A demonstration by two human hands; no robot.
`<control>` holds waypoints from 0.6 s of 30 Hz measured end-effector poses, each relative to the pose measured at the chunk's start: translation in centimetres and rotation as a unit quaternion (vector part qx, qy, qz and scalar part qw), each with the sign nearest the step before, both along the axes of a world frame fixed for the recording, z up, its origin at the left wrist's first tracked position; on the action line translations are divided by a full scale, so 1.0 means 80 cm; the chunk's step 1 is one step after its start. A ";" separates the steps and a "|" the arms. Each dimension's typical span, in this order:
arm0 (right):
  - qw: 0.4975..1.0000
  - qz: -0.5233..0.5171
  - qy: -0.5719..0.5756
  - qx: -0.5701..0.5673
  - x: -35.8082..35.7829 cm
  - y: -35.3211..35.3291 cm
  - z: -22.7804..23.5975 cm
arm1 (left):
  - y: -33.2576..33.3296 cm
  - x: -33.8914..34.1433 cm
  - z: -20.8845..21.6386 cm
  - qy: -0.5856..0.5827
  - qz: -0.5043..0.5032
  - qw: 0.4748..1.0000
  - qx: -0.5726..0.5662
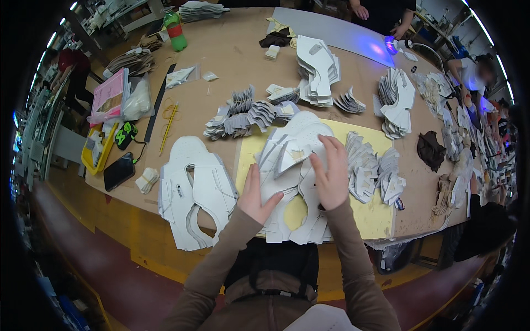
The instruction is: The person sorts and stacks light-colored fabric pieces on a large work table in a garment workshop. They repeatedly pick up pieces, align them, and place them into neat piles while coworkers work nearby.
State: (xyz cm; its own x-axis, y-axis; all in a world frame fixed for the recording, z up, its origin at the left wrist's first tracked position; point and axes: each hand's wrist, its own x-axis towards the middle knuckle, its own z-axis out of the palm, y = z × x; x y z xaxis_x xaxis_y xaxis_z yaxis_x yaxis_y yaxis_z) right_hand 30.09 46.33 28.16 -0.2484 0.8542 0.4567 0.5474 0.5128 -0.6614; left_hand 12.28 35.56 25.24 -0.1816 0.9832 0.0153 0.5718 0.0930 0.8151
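Before me a stack of white shoe-upper pieces (270, 185) lies on a yellow sheet (381, 215). On top of it is a small bundle of folded white pieces (292, 154), tilted, between my hands. My left hand (255, 196) rests against the stack's left side, thumb spread from the fingers. At the right side, my right hand (333, 174) touches the stack with its fingers apart. Neither hand is wrapped round anything. Another stack of white uppers (176, 179) lies to the left. Fanned small grey-white pieces (361, 174) sit to the right.
Bundles of grey pieces (240, 118) and tall white stacks (317, 71) stand farther back. At left are a phone (119, 171), a yellow basket (91, 157), a yellow pencil (168, 129) and a green bottle (176, 36). A lit purple lamp (391, 45) stands near a co-worker's hands (361, 12).
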 end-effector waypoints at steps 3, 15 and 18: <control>0.994 -0.042 -0.007 -0.102 0.055 -0.018 0.001 | -0.020 0.004 0.008 -0.072 0.000 0.997 -0.025; 0.972 -0.033 0.039 -0.231 0.083 -0.065 -0.020 | 0.008 0.006 0.000 -0.123 0.093 0.985 -0.083; 0.952 -0.012 0.028 -0.306 0.085 -0.094 0.006 | -0.028 0.004 0.008 -0.030 0.079 0.990 -0.111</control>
